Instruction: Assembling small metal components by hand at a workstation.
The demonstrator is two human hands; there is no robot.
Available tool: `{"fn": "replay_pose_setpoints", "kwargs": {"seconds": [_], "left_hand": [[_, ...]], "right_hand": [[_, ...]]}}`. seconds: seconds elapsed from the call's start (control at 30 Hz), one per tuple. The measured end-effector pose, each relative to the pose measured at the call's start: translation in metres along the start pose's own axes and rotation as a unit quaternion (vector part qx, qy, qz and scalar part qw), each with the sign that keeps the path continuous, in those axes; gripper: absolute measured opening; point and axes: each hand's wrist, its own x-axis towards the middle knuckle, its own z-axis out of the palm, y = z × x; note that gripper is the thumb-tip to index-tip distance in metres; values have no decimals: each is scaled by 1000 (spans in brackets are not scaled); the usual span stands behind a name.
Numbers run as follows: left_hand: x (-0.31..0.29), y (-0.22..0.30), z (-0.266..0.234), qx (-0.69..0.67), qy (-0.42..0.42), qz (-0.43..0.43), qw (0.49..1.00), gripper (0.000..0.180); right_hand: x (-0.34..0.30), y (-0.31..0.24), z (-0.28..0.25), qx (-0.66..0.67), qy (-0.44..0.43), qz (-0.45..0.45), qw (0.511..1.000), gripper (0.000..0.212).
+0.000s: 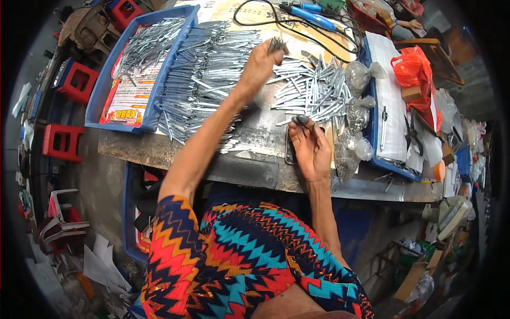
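Note:
My left hand reaches over the far middle of the workbench, its fingers closed at a dark, blurred bit that may be small pieces or covered fingertips. Below it, near the front edge, my right hand has its fingers curled together, palm partly showing, with dark tips; whether a small part is pinched there is hidden. Between and beyond my hands lies a loose pile of slim silver metal strips. Left of my left forearm, similar strips lie in dense rows.
A blue tray with more strips stands at left. Small clear bags of tiny parts line the pile's right side, beside another blue tray holding pliers. A blue corded tool lies at the back; red stools stand left.

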Motion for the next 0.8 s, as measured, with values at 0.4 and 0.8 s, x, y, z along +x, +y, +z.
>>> {"fn": "replay_pose_setpoints", "kwargs": {"seconds": [0.4, 0.8], "left_hand": [[132, -112, -104, 568, 29, 177, 803, 31], [138, -133, -117, 621, -29, 121, 774, 30]], "right_hand": [[-32, -17, 13, -157, -60, 0, 986, 31], [-37, -20, 5, -153, -55, 43, 986, 34]]}}
